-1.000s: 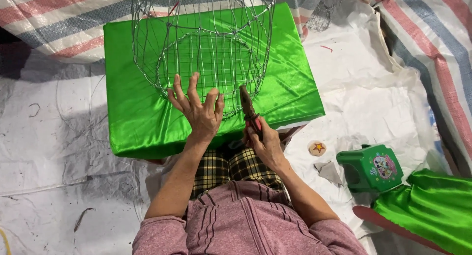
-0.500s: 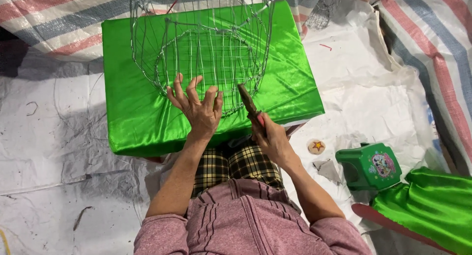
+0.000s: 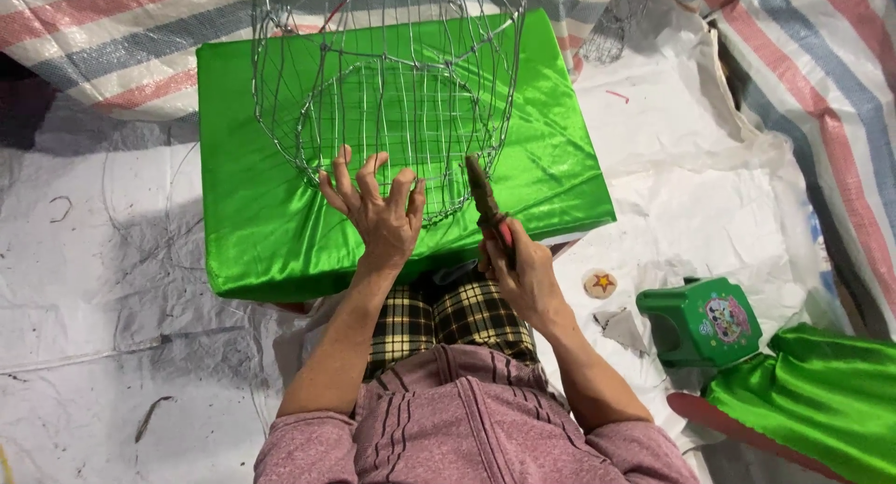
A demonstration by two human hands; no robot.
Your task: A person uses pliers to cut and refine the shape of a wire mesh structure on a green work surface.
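- Wire frame basket (image 3: 392, 83) sits on a green satin-covered block (image 3: 271, 232), lying on its side with the open mouth toward the camera.
- Left hand (image 3: 378, 204): fingers spread, pressed against the frame's near lower rim, bracing it rather than closing round it.
- Right hand (image 3: 523, 274): clenched round the red-handled pliers (image 3: 485, 199), nose pointing up and touching the wire at the rim's right side.
- Step in hand, as I read it: working a wire joint on the frame rim with the pliers, likely twisting or nipping.
- Next move calls for a steady brace from the left hand and the pliers nose seated squarely on a single wire; the strands sit close together, so catching a neighbour is the risk.
- Off to the right on the white sheet: green plastic stool (image 3: 700, 321), more green fabric (image 3: 812, 400).
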